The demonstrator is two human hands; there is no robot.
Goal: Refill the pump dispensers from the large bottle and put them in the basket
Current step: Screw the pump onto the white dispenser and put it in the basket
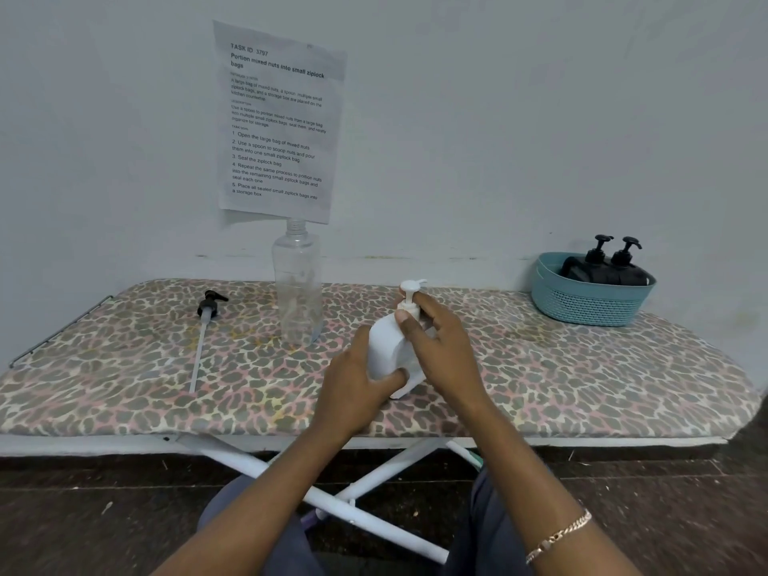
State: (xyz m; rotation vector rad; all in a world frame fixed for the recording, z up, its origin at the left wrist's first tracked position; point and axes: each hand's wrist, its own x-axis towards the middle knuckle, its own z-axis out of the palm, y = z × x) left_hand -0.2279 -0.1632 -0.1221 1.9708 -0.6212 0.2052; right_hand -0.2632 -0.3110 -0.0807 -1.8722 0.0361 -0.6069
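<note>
A white pump dispenser (388, 347) stands tilted on the patterned board, its white pump head (411, 289) on top. My left hand (357, 388) grips the bottle's lower body. My right hand (436, 347) curls round the neck just below the pump head. The large clear bottle (298, 284) stands uncapped behind and to the left, looking nearly empty. At the far right sits a teal basket (590, 305) holding two black pump dispensers (611, 264).
A loose black pump head with a long tube (203, 326) lies at the left on the leopard-print ironing board (124, 388). A printed sheet (278, 122) hangs on the wall behind. White crossed legs (365, 492) show below the board's front edge.
</note>
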